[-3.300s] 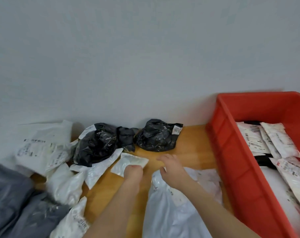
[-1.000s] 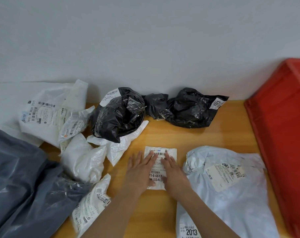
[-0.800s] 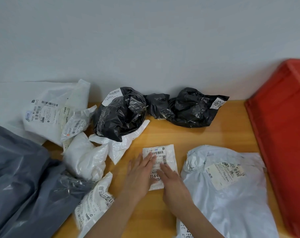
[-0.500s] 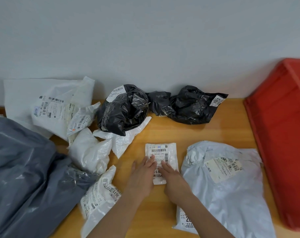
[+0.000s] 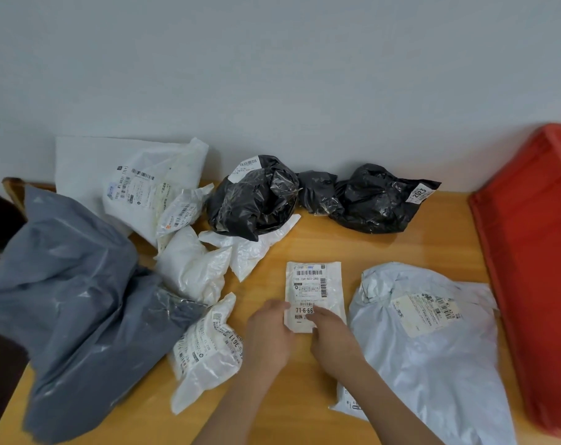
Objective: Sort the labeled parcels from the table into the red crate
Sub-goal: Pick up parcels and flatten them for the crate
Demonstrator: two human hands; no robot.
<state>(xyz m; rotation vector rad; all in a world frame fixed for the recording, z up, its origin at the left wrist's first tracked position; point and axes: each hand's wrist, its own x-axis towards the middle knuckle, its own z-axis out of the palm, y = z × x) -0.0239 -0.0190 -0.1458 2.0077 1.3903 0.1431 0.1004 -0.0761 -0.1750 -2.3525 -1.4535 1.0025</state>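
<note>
The left hand (image 5: 269,332) and right hand (image 5: 332,337) are pinching the near edge of the small labelled parcel (image 5: 314,293) lying flat on the table (image 5: 385,248). Gripping it firmly before carrying it rightward to the red crate (image 5: 536,252) seems wise, since the thin packet may slip.

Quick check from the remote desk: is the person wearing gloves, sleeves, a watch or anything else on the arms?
Nothing worn shows. The left hand and the right hand are bare, with no gloves or rings visible. Both forearms are bare to the frame's bottom edge: no sleeves, watch or wristband.
</note>
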